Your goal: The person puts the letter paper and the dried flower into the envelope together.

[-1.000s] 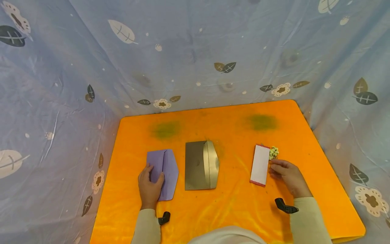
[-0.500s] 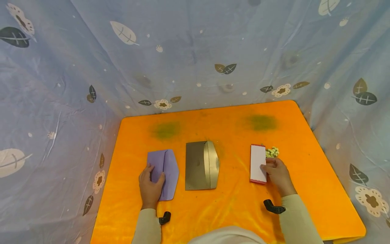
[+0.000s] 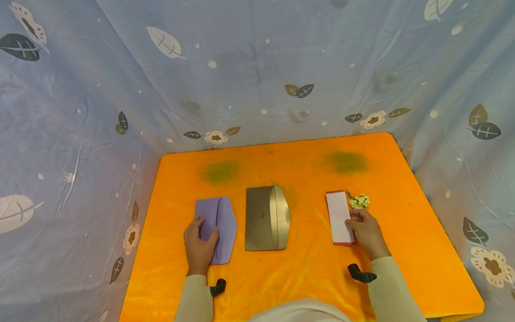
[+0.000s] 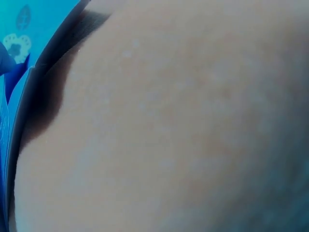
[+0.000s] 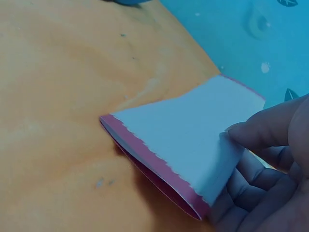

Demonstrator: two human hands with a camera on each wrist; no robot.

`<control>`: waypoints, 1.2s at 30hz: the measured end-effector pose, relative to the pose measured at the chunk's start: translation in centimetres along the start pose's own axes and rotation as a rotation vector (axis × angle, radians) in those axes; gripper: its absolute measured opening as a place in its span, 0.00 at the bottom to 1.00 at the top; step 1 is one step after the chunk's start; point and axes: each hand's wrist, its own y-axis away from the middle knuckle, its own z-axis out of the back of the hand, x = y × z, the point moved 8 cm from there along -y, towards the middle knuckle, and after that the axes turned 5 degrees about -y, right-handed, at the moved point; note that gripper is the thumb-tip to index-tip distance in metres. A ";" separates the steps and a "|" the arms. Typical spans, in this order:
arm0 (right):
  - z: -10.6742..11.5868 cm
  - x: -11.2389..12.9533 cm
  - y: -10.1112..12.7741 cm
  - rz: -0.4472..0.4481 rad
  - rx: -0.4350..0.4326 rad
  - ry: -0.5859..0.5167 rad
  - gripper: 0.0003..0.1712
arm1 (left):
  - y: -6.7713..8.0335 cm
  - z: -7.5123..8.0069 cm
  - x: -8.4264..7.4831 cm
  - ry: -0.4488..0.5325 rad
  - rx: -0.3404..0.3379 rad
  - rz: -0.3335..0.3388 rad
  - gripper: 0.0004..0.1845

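My left hand point(image 3: 199, 246) holds the purple envelope point(image 3: 227, 223) on the left of the table, thumb over its front and fingers at its left side. In the left wrist view, the palm fills most of the picture and a strip of envelope point(image 4: 21, 108) shows at the left. A folded white card with red scalloped ends point(image 3: 339, 217) is pinched by my right hand point(image 3: 368, 235) at its right edge. The right wrist view shows the thumb on the card's white face point(image 5: 188, 130) and fingers curled beneath; its near red end gapes slightly.
Between the hands lies a gold envelope point(image 3: 263, 219) with its flap spread to the right. Small pale yellow flowers point(image 3: 359, 201) lie just beyond my right hand. The orange table cover point(image 3: 297, 165) ends at patterned blue curtains point(image 3: 257, 62) on the back and sides.
My right hand has moved left from beside the flowers and taken hold of the white card. The card has shifted left and turned, its far end now leaning left. The left hand stays put.
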 end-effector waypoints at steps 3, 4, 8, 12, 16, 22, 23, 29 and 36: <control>0.3 -0.1 0.0 -0.005 0.007 0.015 0.25 | 0.0 0.0 0.0 -0.001 0.001 0.001 0.32; 0.4 -0.2 0.0 -0.008 0.011 0.016 0.24 | 0.0 0.1 -0.1 0.000 0.002 0.001 0.32; 0.7 -0.1 0.1 -0.006 0.035 -0.006 0.22 | 0.0 0.1 -0.2 -0.003 0.004 0.000 0.31; 0.7 -0.1 0.2 -0.002 0.076 -0.098 0.21 | 0.1 0.1 -0.2 -0.004 0.007 0.006 0.32; 0.6 -0.3 0.2 -0.012 0.105 -0.182 0.27 | 0.1 0.0 0.0 -0.005 0.008 0.010 0.32; 0.2 -0.5 0.1 -0.013 0.123 -0.246 0.29 | 0.0 -0.1 0.0 -0.003 0.004 0.004 0.32; 0.2 -0.5 0.0 -0.010 0.125 -0.255 0.27 | 0.1 -0.1 0.0 -0.005 0.004 0.004 0.32; 0.0 -0.5 0.1 -0.010 0.134 -0.300 0.21 | 0.1 -0.1 0.0 -0.020 0.006 0.008 0.32; -0.5 -0.5 0.1 -0.029 0.151 -0.337 0.24 | 0.1 -0.1 0.0 -0.006 0.010 0.016 0.32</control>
